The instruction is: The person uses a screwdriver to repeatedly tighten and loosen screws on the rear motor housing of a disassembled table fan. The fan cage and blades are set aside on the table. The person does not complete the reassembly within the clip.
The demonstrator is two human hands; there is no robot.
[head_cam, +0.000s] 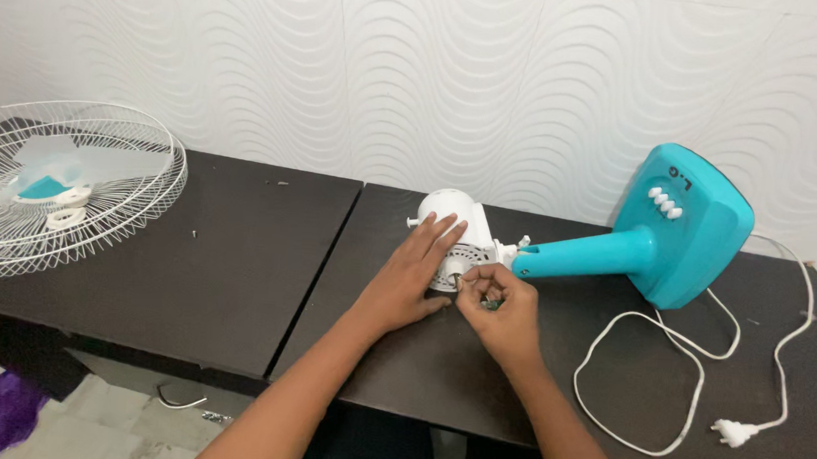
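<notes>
A white fan motor housing (451, 210) lies on its side on the dark table (235, 276), joined to a turquoise fan stand (654, 235) with white push buttons. My left hand (412, 275) rests flat on the housing, fingers spread over it. My right hand (500, 306) is at the housing's front face, its fingers pinched on a small dark part that is too small to identify.
A white wire fan guard (137, 185) with a pale blade and turquoise hub inside lies at the table's left end. A white power cord (693, 370) with its plug (734, 431) loops across the right side. A purple bag (3, 405) lies on the floor.
</notes>
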